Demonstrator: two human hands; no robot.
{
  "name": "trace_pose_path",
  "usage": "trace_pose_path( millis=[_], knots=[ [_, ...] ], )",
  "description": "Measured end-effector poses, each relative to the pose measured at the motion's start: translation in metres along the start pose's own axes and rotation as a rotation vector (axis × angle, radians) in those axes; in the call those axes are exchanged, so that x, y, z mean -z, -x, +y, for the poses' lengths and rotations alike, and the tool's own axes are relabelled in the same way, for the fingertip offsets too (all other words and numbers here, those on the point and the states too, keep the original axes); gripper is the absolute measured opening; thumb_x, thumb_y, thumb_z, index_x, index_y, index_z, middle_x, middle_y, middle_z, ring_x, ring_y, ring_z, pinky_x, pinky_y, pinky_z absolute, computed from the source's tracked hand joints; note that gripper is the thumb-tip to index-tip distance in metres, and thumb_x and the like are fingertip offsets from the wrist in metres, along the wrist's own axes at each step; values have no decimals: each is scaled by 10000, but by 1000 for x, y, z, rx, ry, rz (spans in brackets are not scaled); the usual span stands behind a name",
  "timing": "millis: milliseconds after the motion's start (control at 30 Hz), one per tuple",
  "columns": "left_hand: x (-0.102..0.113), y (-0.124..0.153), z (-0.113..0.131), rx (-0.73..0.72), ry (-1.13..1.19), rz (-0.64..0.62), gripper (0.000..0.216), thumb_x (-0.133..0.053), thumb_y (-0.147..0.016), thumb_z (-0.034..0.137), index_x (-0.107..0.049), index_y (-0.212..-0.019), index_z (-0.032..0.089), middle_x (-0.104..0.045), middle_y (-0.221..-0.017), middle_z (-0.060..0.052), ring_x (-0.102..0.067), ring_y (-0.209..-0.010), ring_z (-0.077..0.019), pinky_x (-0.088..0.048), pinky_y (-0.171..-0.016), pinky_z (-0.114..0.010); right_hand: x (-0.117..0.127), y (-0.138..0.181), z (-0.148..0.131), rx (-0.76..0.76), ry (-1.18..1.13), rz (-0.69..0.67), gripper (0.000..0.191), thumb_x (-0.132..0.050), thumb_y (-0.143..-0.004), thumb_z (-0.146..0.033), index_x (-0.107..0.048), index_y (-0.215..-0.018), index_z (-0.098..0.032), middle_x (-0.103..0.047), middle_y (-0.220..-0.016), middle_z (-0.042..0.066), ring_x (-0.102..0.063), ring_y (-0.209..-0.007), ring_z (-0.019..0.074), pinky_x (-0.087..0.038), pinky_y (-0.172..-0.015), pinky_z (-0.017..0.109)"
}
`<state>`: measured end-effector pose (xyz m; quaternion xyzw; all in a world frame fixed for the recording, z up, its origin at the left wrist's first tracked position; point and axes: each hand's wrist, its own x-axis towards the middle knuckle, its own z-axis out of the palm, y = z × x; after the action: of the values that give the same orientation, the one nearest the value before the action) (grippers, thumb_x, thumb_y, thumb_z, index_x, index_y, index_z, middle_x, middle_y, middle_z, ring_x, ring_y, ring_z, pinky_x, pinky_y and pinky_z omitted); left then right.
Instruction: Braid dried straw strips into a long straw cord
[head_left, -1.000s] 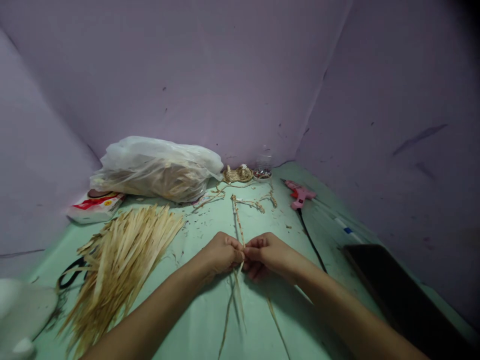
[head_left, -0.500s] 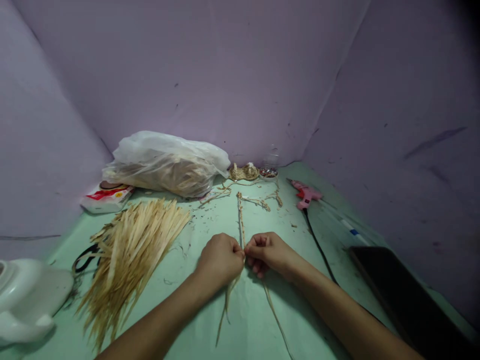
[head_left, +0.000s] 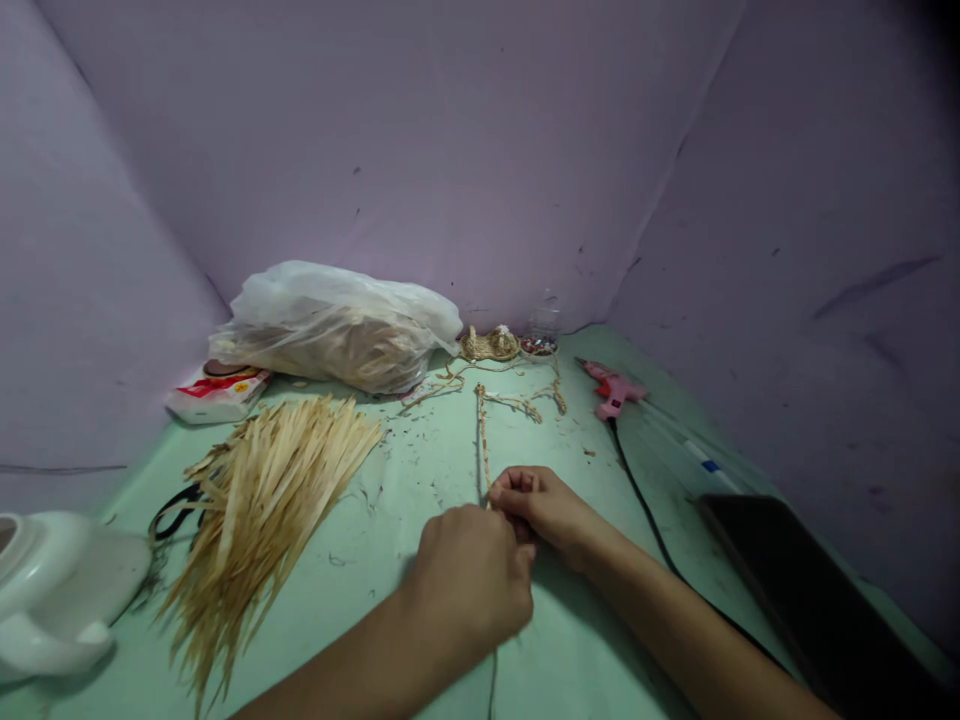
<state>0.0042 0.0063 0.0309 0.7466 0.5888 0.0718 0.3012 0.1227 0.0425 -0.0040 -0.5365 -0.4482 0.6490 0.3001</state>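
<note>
A thin braided straw cord runs down the table towards me, its far end lying by a few short side pieces of braid. My right hand pinches the near end of the cord between thumb and forefinger, the other fingers curled. Just below it and partly overlapping it, my left hand is closed, its back turned to me. What its fingers grip is mostly hidden, but a loose straw strand trails out beneath it.
A bundle of dry straw strips lies at left, near a white ceramic-looking object. Behind are a plastic bag, a red-and-white pack, woven pieces and a clear container. A pink glue gun and dark slab sit right.
My left hand has moved nearer to me and right, crossing below the right hand. The loose strands that hung apart are now mostly hidden. My right hand stays at the cord's end.
</note>
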Motion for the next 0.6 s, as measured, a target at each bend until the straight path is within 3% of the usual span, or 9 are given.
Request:
trace_pose_path(
  millis=[67,133,233,333,433,600],
  knots=[
    [11,-9,-5,24,88,110,266,-433,-744,306,-625,-660,143,-584,-618,-74,-543,-607,-167,-357,-563,-256,1,1,0,10,-15,-9,70,-533,-611,-166,-481,-568,-145,-450,-388,-75,-319,-288,20,-225,-283,147],
    [19,-19,-10,159,289,146,231,-435,-734,251,-613,-822,133,-576,-599,-48,-508,-485,-128,-348,-488,-239,3,3,-1,21,-24,-30,71,-534,-615,-170,-481,-576,-143,-469,-422,-70,-305,-290,14,-203,-276,148],
    [18,-29,-13,353,705,-55,365,-437,-697,161,-504,-1051,105,-539,-530,-2,-442,-348,-101,-315,-376,-216,3,5,-2,35,-25,-50,99,-541,-633,-200,-479,-585,-140,-484,-453,-62,-305,-300,10,-199,-281,148],
    [9,-33,-15,323,991,-254,192,-435,-634,85,-556,-784,83,-510,-511,1,-447,-358,-77,-317,-345,-186,4,3,0,52,3,-72,144,-541,-656,-253,-479,-594,-138,-493,-460,-48,-316,-311,16,-204,-290,150],
    [5,-35,-20,281,1001,-304,89,-439,-601,72,-518,-577,103,-453,-434,20,-391,-318,-56,-279,-313,-172,8,-1,3,61,60,-96,159,-550,-656,-279,-485,-620,-139,-494,-477,-43,-341,-326,26,-235,-309,158],
    [5,-40,-26,272,817,-200,133,-451,-617,114,-450,-489,148,-383,-333,47,-310,-267,-56,-203,-297,-184,13,-1,4,138,334,-109,104,-508,-692,-252,-488,-670,-152,-479,-505,-44,-375,-367,54,-288,-371,188]
  ],
)
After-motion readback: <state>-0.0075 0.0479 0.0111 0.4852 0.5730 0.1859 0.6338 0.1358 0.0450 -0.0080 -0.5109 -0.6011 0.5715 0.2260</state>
